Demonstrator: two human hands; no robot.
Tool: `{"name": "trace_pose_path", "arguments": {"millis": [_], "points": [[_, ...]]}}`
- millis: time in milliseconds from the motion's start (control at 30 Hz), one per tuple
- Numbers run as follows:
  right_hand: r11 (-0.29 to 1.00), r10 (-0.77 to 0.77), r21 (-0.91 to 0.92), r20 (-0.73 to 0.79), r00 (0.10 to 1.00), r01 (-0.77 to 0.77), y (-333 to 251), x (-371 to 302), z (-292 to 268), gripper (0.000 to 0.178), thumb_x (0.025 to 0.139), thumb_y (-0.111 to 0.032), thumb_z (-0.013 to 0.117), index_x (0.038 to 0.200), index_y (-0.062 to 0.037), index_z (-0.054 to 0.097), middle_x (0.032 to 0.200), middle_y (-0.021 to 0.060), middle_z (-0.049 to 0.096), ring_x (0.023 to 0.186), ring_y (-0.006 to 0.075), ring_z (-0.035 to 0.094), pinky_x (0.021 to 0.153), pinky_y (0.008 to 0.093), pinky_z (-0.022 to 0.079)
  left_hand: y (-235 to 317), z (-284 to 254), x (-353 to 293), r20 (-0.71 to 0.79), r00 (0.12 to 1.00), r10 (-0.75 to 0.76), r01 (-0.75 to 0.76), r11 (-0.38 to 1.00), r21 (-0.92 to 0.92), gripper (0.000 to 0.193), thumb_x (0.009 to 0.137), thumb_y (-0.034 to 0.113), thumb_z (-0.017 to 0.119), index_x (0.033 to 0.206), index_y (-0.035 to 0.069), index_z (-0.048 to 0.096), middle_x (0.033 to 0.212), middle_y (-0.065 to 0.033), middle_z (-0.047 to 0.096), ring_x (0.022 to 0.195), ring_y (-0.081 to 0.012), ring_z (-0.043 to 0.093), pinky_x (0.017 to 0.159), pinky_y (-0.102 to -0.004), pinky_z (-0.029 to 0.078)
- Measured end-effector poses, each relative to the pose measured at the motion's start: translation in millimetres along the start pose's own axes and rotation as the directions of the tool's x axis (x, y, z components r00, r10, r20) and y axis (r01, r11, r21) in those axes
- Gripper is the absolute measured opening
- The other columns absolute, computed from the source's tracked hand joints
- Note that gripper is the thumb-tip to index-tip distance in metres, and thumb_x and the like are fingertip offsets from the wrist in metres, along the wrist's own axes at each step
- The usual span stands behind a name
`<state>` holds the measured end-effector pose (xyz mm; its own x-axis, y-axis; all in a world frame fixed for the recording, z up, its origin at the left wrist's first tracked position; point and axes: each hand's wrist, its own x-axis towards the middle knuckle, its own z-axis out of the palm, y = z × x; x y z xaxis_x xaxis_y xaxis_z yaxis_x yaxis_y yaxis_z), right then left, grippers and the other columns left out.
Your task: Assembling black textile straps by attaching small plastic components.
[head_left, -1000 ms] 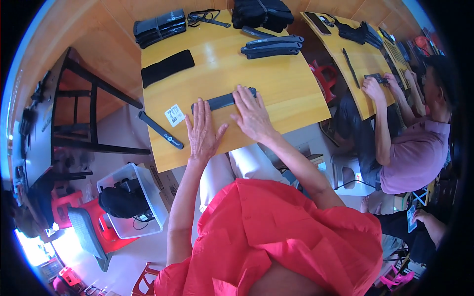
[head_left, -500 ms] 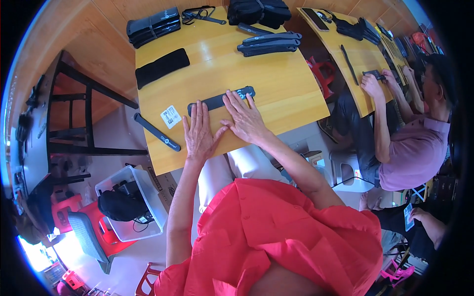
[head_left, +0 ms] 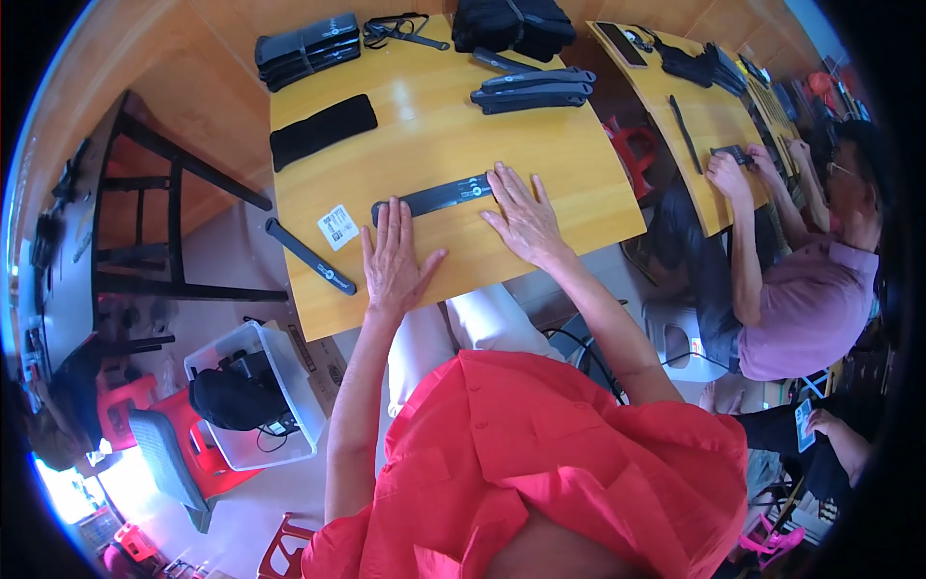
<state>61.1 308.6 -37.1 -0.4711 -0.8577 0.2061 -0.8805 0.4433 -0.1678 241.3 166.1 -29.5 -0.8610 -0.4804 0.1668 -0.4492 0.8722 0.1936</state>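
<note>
A dark grey-black strap (head_left: 446,196) with pale print lies flat across the middle of the wooden table (head_left: 405,150). My left hand (head_left: 394,265) rests flat, fingertips on the strap's left end and thumb spread. Over the right end lies my right hand (head_left: 526,220), its fingers stretched out and covering that tip. Left of my left hand is a white printed label (head_left: 339,227). Another narrow strap (head_left: 311,257) lies along the table's left edge. Farther back on the left is a flat black fabric piece (head_left: 323,132).
Along the far side are a bundle of dark straps (head_left: 307,50), a tied black fabric bundle (head_left: 513,29) and stacked grey straps (head_left: 533,90). A clear plastic bin (head_left: 313,425) stands on the floor at left. At right, a person in a purple shirt (head_left: 810,309) works at another table.
My right hand has slid rightward along the strap to its right end, baring the strap's middle. My left hand stays on the left end.
</note>
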Motion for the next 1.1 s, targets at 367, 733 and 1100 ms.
{"name": "trace_pose_path", "arguments": {"millis": [367, 733, 1100], "points": [[0.946, 0.044, 0.321, 0.011, 0.999, -0.045, -43, 8, -26, 0.050, 0.084, -0.029, 0.056, 0.126, -0.0043, 0.044, 0.129, 0.0176, 0.043, 0.121, 0.0309, 0.040, 0.100, 0.0444, 0.031, 2, -40, -60, -0.305, 0.934, -0.187, -0.017, 0.828, -0.561, 0.054, 0.080, 0.016, 0.063, 0.127, 0.002, 0.041, 0.130, -0.0201, 0.040, 0.119, -0.0334, 0.042, 0.096, -0.0415, 0.036], [0.857, -0.249, 0.466, 0.000, 0.969, 0.220, -209, 15, 16, 0.051, 0.074, -0.015, 0.069, 0.117, -0.0011, 0.045, 0.101, 0.0152, 0.051, 0.094, 0.0286, 0.052, 0.079, 0.0367, 0.046, -8, -26, -185, 0.124, 0.612, -0.781, 0.324, 0.104, -0.940, 0.022, 0.091, 0.012, 0.051, 0.106, -0.003, 0.057, 0.087, -0.0114, 0.063, 0.076, -0.0141, 0.061, 0.069, -0.0267, 0.051], [-0.064, -0.064, 0.876, 0.475, 0.878, -0.479, -174, -16, -41, 0.025, 0.076, -0.005, 0.067, 0.097, 0.0022, 0.056, 0.075, 0.0047, 0.059, 0.062, 0.0076, 0.054, 0.057, 0.0199, 0.045, 2, -65, -113, 0.376, 0.768, -0.519, 0.116, -0.464, -0.878, 0.032, 0.091, 0.020, 0.053, 0.112, -0.004, 0.054, 0.091, -0.0087, 0.062, 0.081, -0.0160, 0.061, 0.074, -0.0267, 0.050]]}}
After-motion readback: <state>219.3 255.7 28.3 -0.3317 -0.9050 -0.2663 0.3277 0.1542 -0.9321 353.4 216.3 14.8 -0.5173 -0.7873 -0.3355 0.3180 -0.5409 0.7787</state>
